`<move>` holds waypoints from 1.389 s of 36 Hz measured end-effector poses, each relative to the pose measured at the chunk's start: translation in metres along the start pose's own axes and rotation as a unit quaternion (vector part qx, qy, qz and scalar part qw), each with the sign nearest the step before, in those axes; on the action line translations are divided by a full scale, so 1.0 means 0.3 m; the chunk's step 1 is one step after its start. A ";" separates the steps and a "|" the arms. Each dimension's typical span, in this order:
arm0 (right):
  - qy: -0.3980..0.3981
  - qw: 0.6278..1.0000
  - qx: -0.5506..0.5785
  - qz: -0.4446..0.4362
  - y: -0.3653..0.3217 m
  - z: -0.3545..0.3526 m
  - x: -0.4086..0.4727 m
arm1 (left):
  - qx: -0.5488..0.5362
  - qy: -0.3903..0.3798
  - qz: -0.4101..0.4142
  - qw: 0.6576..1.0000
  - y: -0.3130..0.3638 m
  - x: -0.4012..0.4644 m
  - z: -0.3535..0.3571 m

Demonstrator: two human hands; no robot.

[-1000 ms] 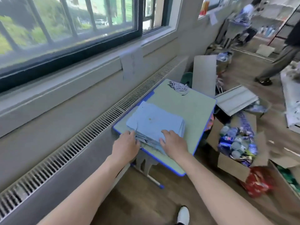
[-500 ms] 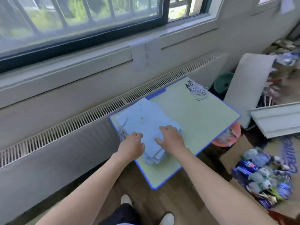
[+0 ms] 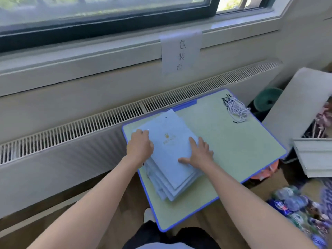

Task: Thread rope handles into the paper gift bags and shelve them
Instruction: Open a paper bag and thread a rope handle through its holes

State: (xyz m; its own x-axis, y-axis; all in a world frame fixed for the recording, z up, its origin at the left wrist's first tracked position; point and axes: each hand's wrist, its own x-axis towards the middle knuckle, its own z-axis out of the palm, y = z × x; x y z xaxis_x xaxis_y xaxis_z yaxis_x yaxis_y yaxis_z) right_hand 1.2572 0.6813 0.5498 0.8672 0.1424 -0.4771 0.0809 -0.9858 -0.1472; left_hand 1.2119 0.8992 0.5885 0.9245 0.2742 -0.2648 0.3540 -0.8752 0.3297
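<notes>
We have the stack of flat blue bags [image 3: 170, 155] on the near-left part of the desk [image 3: 233, 150], fanned unevenly toward us. Left hand [image 3: 140, 146] sits at the stack's left edge, fingers curled at the top bag's rim; we can't tell if it's actually pinching paper. Right hand [image 3: 199, 153] lies flat on the top bag, fingers spread, pressing down.

Our read: we're separating 1 bag. Do it well by keeping the right palm down so the stack doesn't slide off the desk's near edge, and peeling only the top sheet with the left.

Rope handles [image 3: 235, 109] sit bunched at the desk's far-right corner, well apart from the stack. Behind the desk: radiator grille [image 3: 89, 123], a paper sign [image 3: 181, 53] below the window [image 3: 107, 11]. Right of the desk: a board [image 3: 296, 97] and a box of small packets [image 3: 296, 211] on the floor.
</notes>
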 end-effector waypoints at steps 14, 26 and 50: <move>-0.028 0.996 0.023 -0.087 0.226 -0.122 0.205 | -0.125 0.011 -0.116 0.985 0.092 0.193 0.002; -0.030 0.950 0.004 -0.311 0.239 -0.187 0.263 | -0.382 0.044 -0.253 0.888 0.245 0.103 -0.006; 0.020 0.872 0.045 -0.487 -0.254 -0.423 0.195 | -0.461 -0.002 -0.189 0.867 0.169 -0.029 -0.289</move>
State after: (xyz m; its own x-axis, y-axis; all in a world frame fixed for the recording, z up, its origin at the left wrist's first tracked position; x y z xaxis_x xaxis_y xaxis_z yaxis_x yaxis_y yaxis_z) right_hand 1.3641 0.7535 0.6430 0.4253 0.9033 -0.0563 0.7515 -0.3871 -0.5342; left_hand 1.2342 0.8868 0.6861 0.7181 0.4691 -0.5141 0.5952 -0.0311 0.8030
